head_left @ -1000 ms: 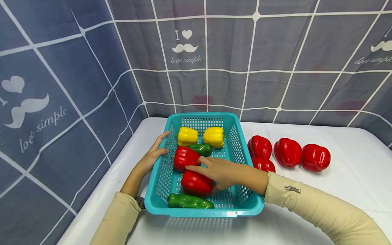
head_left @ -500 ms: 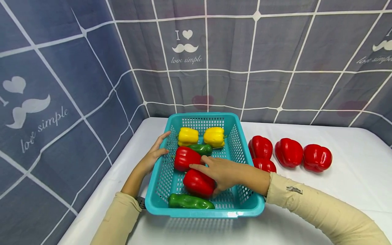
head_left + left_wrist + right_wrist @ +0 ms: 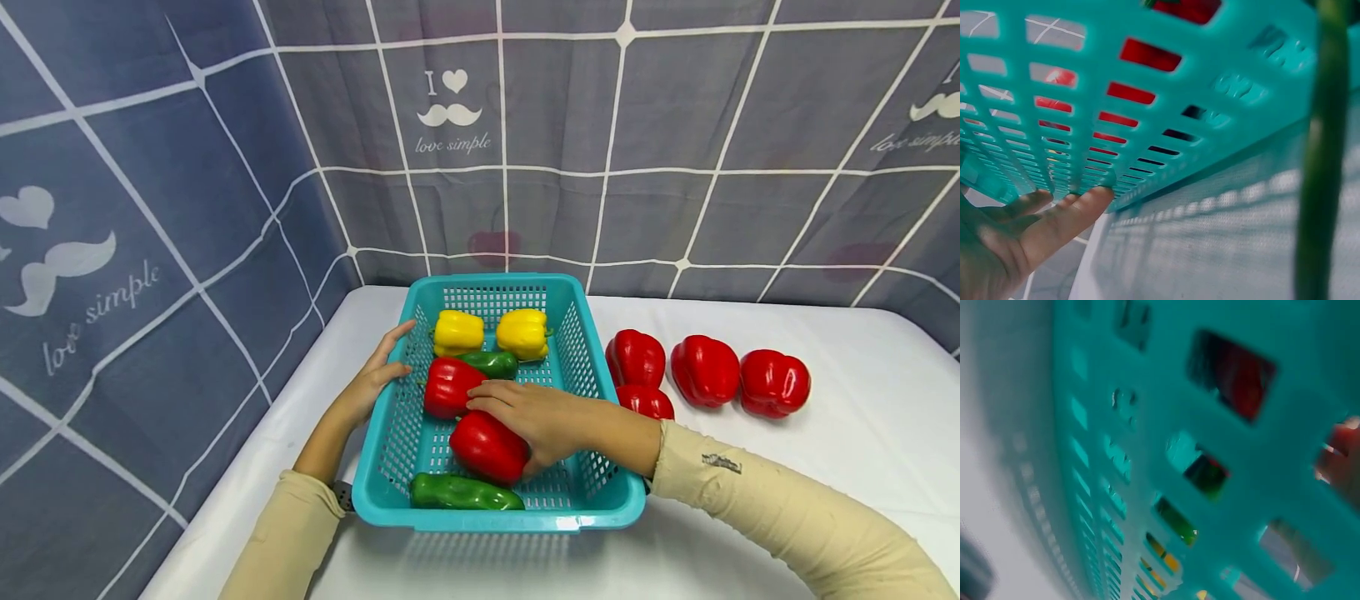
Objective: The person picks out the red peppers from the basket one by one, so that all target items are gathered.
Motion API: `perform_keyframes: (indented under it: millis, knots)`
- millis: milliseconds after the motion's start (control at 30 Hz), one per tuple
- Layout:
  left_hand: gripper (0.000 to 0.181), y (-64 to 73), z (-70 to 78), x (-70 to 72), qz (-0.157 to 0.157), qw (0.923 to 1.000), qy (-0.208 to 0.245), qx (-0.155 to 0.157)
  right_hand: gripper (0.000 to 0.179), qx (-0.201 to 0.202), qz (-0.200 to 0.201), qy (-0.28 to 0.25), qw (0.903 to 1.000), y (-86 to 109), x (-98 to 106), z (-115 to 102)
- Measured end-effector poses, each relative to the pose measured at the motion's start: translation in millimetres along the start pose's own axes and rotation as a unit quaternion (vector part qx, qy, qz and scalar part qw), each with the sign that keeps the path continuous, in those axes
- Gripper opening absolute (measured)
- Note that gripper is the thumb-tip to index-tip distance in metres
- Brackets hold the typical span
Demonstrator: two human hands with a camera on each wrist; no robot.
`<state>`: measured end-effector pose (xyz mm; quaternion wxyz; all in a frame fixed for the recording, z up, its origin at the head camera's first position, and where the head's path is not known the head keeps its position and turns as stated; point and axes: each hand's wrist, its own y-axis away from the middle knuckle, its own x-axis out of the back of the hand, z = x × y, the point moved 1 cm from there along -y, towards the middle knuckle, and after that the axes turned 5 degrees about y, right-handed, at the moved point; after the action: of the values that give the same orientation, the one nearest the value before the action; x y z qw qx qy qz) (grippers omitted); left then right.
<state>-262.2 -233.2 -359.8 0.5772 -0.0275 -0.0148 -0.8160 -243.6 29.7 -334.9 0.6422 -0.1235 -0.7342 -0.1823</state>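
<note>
While the left hand (image 3: 372, 379) rests flat-fingered against the teal basket (image 3: 592, 367), the right hand (image 3: 542, 417) curls around a red pepper (image 3: 486, 447) inside it.

White table (image 3: 825, 500) bearing one teal basket (image 3: 592, 498) at its left and, just right of it, four red peppers (image 3: 705, 371) close together on the bare top.

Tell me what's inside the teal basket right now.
The teal basket holds two yellow peppers, two green peppers and two red peppers; the right hand grips the nearer red one, partly covering it.
</note>
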Motion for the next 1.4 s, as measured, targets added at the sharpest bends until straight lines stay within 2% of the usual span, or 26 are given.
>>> perform_keyframes:
  millis: [200, 400, 567, 833, 1133, 1267, 1400]
  knots:
    - [0.07, -1.3, -1.4, 0.5, -0.006, 1.0, 0.003, -0.001, 0.099, -0.003, -0.016, -0.04, 0.9991, 0.4, 0, 1]
    - [0.07, -0.3, -1.4, 2.5, -0.004, 1.0, 0.004, -0.001, 0.097, 0.023, 0.004, -0.071, 0.9972, 0.1, 2, 1]
    - [0.069, -0.1, -0.5, 2.0, -0.01, 0.9999, 0.005, -0.003, 0.095, 0.028, 0.023, -0.088, 0.9955, 3.4, 4, 1]
    - [0.069, 0.7, -0.1, 1.6, -0.01, 0.9999, -0.001, -0.005, 0.096, -0.006, 0.042, -0.121, 0.9917, 8.4, 9, 1]
    - [0.068, 1.8, 0.0, 2.6, -0.002, 1.0, -0.004, 0.004, 0.095, -0.018, 0.077, -0.134, 0.9878, 12.8, 10, 2]
    - [0.068, 0.5, -1.3, 2.2, -0.002, 0.9999, -0.011, 0.007, 0.097, -0.045, 0.102, -0.141, 0.9836, 19.0, 11, 2]
    - [0.068, -0.5, 0.0, 1.6, -0.004, 0.9999, -0.011, 0.009, 0.098, -0.065, 0.15, -0.146, 0.9756, 27.5, 13, 5]
